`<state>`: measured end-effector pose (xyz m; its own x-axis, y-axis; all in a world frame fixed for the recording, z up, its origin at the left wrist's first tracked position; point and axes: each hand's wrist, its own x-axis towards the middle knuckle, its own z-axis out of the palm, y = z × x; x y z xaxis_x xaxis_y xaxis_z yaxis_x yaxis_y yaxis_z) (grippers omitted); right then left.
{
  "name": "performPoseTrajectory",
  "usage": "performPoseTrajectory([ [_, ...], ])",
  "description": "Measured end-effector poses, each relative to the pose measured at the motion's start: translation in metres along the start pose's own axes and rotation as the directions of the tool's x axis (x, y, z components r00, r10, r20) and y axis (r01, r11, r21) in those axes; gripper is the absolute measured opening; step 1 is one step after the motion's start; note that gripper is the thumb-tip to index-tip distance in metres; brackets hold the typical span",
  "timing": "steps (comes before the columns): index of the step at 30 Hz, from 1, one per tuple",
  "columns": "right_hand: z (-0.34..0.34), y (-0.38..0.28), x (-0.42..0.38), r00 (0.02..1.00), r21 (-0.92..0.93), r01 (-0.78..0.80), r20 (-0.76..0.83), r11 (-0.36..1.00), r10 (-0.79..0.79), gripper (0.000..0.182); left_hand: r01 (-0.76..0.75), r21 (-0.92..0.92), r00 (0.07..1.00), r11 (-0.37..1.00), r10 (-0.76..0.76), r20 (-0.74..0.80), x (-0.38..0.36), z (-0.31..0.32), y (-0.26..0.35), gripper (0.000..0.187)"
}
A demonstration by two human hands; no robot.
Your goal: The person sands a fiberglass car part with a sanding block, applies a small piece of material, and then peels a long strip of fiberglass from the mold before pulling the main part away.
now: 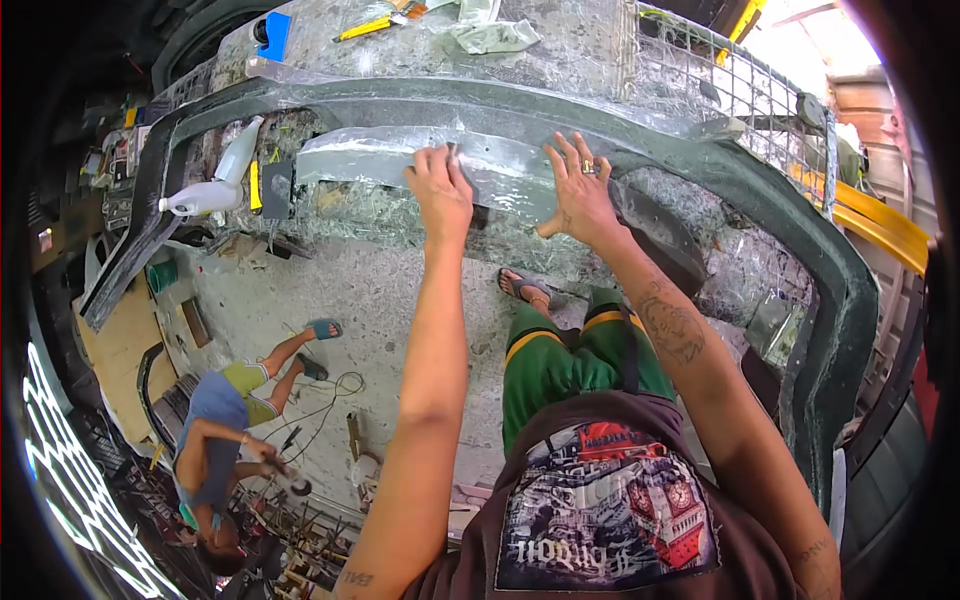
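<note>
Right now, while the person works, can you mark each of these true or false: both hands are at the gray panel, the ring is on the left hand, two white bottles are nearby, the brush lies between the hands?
Both hands are at the gray panel. True.
The ring is on the left hand. False: it is on the right hand.
Two white bottles are nearby. True.
The brush lies between the hands. False: it is beyond the panel.

Two whitish bottles (205,198) and one other person (212,405)
</note>
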<state>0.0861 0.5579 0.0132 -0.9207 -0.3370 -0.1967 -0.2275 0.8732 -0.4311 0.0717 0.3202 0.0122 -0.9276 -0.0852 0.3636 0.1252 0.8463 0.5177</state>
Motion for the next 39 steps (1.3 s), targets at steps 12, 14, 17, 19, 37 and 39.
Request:
performPoseTrajectory([
  [12,-0.011,-0.004,0.006,0.990,-0.041,-0.016,0.140,0.999,0.022,0.146,0.222,0.160,0.969,0.962,-0.199,-0.148,-0.030,0.028,0.049,0.023],
  [14,-0.014,-0.004,0.008,0.981,-0.077,-0.017,0.193,0.997,0.032,0.144,0.201,0.118,0.976,0.972,-0.188,-0.112,-0.041,0.030,0.059,0.022],
  [17,-0.027,-0.002,0.021,0.947,-0.142,0.051,0.320,0.989,-0.003,0.144,0.209,0.171,0.977,0.963,-0.198,-0.078,-0.025,0.029,0.037,0.022],
  [19,-0.023,0.009,0.022,0.964,-0.076,0.112,0.251,0.991,-0.089,0.145,0.274,0.175,0.955,0.946,-0.246,-0.168,-0.028,0.035,0.048,0.022],
  [37,-0.008,0.020,0.025,0.967,-0.026,0.240,0.096,0.970,-0.237,0.142,0.310,0.202,0.948,0.929,-0.287,-0.136,-0.041,0.042,0.077,0.025],
  [39,-0.008,0.020,0.024,0.968,-0.029,0.227,0.115,0.973,-0.222,0.141,0.222,0.235,0.975,0.946,-0.208,-0.083,-0.044,0.038,0.070,0.028],
])
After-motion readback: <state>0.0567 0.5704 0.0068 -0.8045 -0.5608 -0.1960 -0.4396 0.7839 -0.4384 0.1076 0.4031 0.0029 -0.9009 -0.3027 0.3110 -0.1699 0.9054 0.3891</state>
